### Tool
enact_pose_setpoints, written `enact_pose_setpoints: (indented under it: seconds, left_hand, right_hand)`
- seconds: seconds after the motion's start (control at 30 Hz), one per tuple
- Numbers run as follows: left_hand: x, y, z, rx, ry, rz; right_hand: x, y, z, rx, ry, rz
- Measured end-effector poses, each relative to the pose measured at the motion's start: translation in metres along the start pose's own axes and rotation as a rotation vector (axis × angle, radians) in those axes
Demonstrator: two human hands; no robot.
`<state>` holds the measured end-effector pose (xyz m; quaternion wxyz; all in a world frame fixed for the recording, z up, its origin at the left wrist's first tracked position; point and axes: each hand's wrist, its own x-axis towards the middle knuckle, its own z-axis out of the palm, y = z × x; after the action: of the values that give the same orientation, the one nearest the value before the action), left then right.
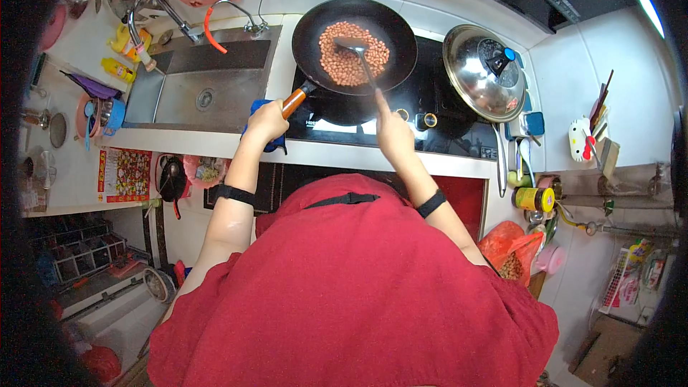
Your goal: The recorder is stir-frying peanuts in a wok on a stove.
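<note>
My left hand (270, 121) grips the wooden handle (294, 102) of a black wok (395, 27). Under that hand, a blue cloth (259, 107) lies over the counter edge by the sink. In the wok is a layer of reddish-brown peanuts (344, 71). The metal spatula (352, 43) has its blade among them, and its shaft slants back toward me. My right hand (394, 131) is closed around the spatula's near end, index finger stretched along it. The wok sits on a black glass gas stove (344, 131) with gold-ringed knobs (429, 120).
Right of the wok, a domed steel lid (465, 75) leans near the wall. A stainless sink (215, 91) with a curved faucet (161, 5) lies to the left. A red plastic bag (502, 242) holding peanuts is at lower right. A yellow-lidded jar (532, 199) stands beyond the counter's right end.
</note>
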<state>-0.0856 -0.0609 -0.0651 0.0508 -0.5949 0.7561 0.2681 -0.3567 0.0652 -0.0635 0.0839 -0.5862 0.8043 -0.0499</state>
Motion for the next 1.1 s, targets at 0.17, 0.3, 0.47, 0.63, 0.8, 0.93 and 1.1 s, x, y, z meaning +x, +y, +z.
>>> enact_pose_setpoints:
  seconds: [0.17,0.3,0.47,0.63,0.8,0.93,1.1]
  left_hand:
    - [0.006,-0.011,0.009,0.021,0.042,0.041]
    - [0.0,-0.002,0.0,0.017,0.012,0.012]
    - [-0.004,0.001,-0.003,-0.009,0.016,0.002]
    - [0.0,-0.002,0.001,0.015,0.034,0.013]
    - [-0.001,0.0,-0.001,0.013,0.027,-0.005]
    - [-0.001,0.001,0.0,0.02,0.032,-0.005]
    - [-0.004,0.002,0.0,0.012,0.021,-0.001]
  right_hand:
    - [-0.013,0.024,-0.064,0.132,0.135,-0.123]
    - [-0.044,0.035,-0.128,-0.072,0.157,-0.125]
    - [-0.062,0.037,-0.159,-0.2,0.095,-0.157]
    - [-0.064,0.042,-0.147,-0.207,0.073,-0.201]
    - [-0.055,0.042,-0.129,-0.173,0.053,-0.182]
    - [-0.036,0.042,-0.115,-0.141,0.048,-0.147]
    - [-0.007,0.038,-0.102,-0.097,0.042,-0.123]
